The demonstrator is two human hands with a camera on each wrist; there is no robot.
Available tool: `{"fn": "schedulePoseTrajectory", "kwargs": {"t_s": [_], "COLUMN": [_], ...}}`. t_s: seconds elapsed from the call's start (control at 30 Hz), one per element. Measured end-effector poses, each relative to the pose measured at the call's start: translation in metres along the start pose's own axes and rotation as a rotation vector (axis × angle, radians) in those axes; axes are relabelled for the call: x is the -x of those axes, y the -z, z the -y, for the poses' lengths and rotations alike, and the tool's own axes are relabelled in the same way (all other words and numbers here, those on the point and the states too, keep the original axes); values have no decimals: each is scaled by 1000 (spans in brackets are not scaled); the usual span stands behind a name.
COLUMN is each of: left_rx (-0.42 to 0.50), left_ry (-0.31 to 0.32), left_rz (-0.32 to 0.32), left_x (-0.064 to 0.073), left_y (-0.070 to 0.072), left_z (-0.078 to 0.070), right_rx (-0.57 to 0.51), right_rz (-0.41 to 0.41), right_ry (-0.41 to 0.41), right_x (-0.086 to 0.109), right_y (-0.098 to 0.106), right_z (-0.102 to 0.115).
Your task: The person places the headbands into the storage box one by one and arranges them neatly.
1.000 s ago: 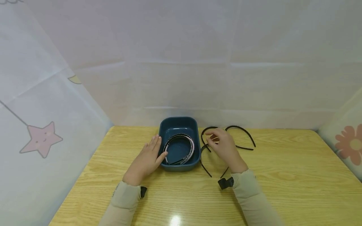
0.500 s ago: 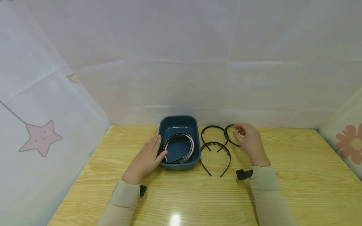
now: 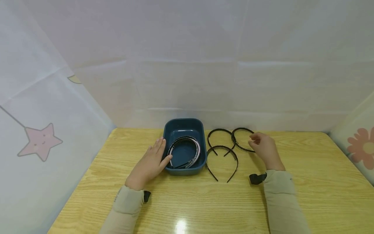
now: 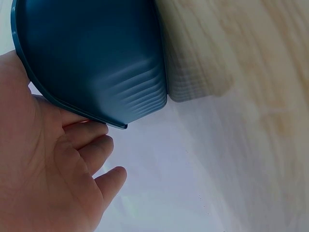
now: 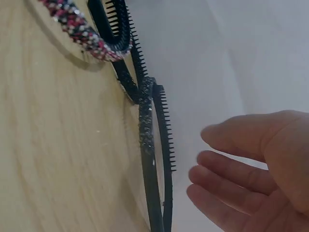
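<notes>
My left hand [image 3: 147, 164] rests along the left rim of a dark blue plastic bin [image 3: 183, 124], fingers nearly straight and thumb over its edge. Several headbands [image 3: 199, 152], black and pale, lie nested inside the bin. To its right are three black toothed headbands: a front one [image 3: 222, 147], a back left one [image 3: 219, 130] and a right one [image 3: 243, 128]. My right hand [image 3: 265, 148] hovers beside the right headband, its fingers loosely bent around nothing. In the right wrist view, its fingertips stand apart from a glittery headband [image 5: 147, 130]; another headband [image 5: 79, 36] has pink, white and dark beads.
The wood-grain table [image 3: 181, 201] backs onto a pale cloth wall [image 3: 187, 81]. A cloth side with a printed pink star [image 3: 40, 142] rises at the left, one with a flower print [image 3: 362, 146] at the right. Black wrist cameras [image 3: 257, 179] sit under both sleeves.
My right hand has moved right, from over the left headbands to the right end of the far one. That right headband now overlaps the back left one. My left hand stays at the bin.
</notes>
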State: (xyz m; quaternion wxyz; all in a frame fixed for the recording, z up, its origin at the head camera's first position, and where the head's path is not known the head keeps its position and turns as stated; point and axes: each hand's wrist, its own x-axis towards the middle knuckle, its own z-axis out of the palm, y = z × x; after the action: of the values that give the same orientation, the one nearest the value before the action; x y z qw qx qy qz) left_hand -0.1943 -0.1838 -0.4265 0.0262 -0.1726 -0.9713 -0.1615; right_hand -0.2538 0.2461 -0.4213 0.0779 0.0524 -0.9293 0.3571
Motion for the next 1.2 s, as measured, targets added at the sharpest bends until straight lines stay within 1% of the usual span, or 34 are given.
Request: {"fn": "schedulePoseTrajectory", "kwargs": {"t_s": [0.17, 0.23, 0.3, 0.37, 0.43, 0.53, 0.7, 0.83, 0.93, 1.1, 1.2], "left_rx": [0, 3, -1, -2, -2, 1, -3, 4, 9, 3, -1], "left_ry": [5, 9, 12, 7, 5, -3, 5, 13, 13, 16, 16], "left_rz": [12, 17, 18, 12, 7, -2, 5, 15, 18, 19, 22], "left_x": [0, 0, 0, -1, -1, -1, -1, -1, -2, -1, -2], "left_y": [1, 1, 1, 1, 1, 1, 1, 1, 1, -1, -1], "left_z": [0, 0, 0, 0, -1, -1, 0, 0, 0, 1, 1], "right_rx": [32, 38, 33, 26, 22, 9, -24, -42, -51, -61, -54], "right_rz": [148, 184, 199, 187, 156, 90, -30, -89, -92, -32, -22], "right_ry": [20, 25, 24, 15, -2, -50, -139, -204, -241, -278, -298], "right_x": [-2, -2, -2, -2, -1, 0, 1, 1, 1, 0, -1], "right_y": [-7, -9, -10, -9, -7, -3, 3, 5, 5, 3, 0], "right_z": [4, 5, 4, 4, 2, -3, -11, -18, -24, -31, -34]}}
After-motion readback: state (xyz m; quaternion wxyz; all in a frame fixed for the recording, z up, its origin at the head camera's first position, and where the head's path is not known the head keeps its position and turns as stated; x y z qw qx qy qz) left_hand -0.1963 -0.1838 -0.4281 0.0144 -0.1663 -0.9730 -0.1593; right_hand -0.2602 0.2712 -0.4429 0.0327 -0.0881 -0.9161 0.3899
